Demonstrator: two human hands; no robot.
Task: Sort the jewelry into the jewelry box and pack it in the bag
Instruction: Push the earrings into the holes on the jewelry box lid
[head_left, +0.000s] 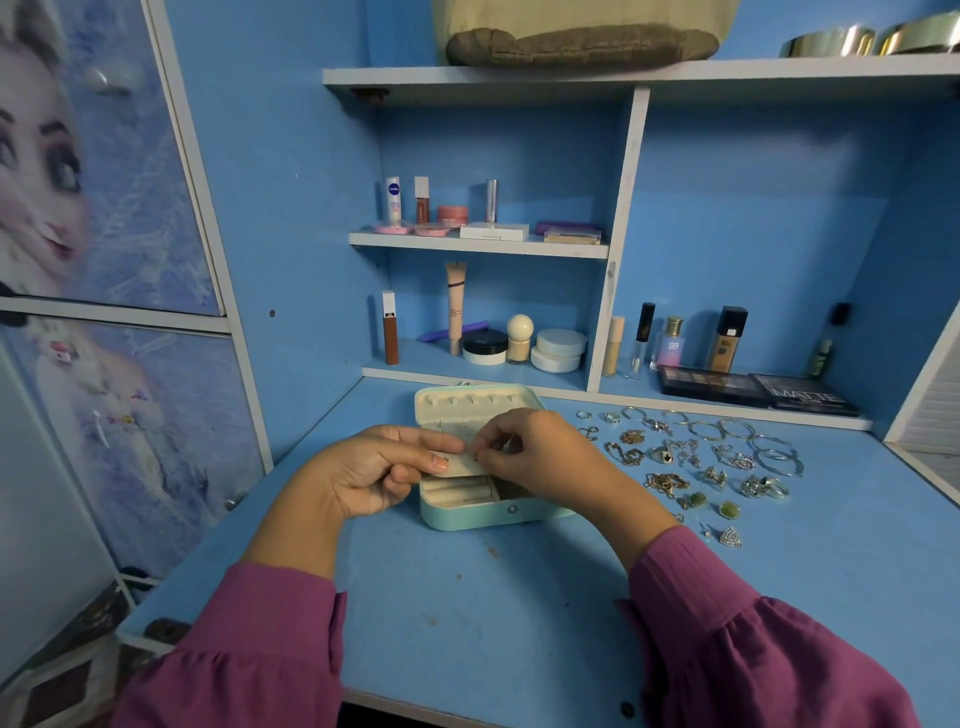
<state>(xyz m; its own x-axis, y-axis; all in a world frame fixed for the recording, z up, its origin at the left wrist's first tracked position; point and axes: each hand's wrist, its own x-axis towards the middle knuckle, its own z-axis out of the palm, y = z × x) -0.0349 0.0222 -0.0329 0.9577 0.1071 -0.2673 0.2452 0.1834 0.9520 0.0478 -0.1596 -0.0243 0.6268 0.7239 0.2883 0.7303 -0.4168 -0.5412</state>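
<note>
Hands meet over the open box (470, 512), which sits on the table (467, 623) with its lid back. Your left hand (371, 470) pinches a pale flap (460, 464) of the insert between thumb and fingers; your right hand (530, 457) is curled in a fingertip grip on something tiny at the flap's edge, probably an earring, though it is too small to tell. Hold the flap flat and steady with the left so the right can seat the piece squarely; don't press hard, the flap looks soft. The rest of the jewelry (691, 462) lies spread just right of the box, so most of the sorting remains. A bag (582, 31) seems to wait on the top shelf (779, 73).
</note>
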